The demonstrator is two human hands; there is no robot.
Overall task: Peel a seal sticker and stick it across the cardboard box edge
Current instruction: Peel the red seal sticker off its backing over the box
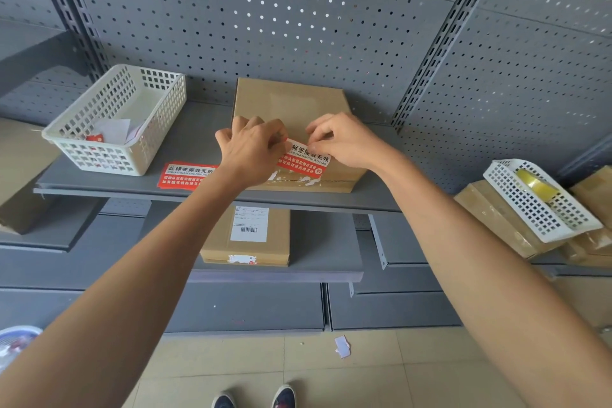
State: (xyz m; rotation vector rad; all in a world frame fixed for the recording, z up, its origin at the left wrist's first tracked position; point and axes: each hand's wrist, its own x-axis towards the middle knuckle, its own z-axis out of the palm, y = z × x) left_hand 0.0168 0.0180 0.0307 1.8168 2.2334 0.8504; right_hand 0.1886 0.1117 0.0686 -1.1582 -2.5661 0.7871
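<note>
A flat cardboard box [291, 99] lies on the grey shelf [185, 139]. Over its near edge I hold a red and white seal sticker [306, 161] with black characters. My left hand [251, 149] pinches the sticker's left end, and my right hand [344, 139] pinches its upper right end. The sticker hangs slightly tilted above the box's front edge, where torn white sticker remains [298, 179] show along the seam. Whether it touches the cardboard, I cannot tell. A stack of the same red stickers [185, 175] rests on the shelf left of the box.
A white plastic basket [99, 142] with paper scraps stands at the shelf's left. Another labelled box [245, 235] sits on the shelf below. At right, a white basket [543, 205] holding a tape roll rests on wrapped boxes. Perforated grey panels rise behind. Paper scraps lie on the floor.
</note>
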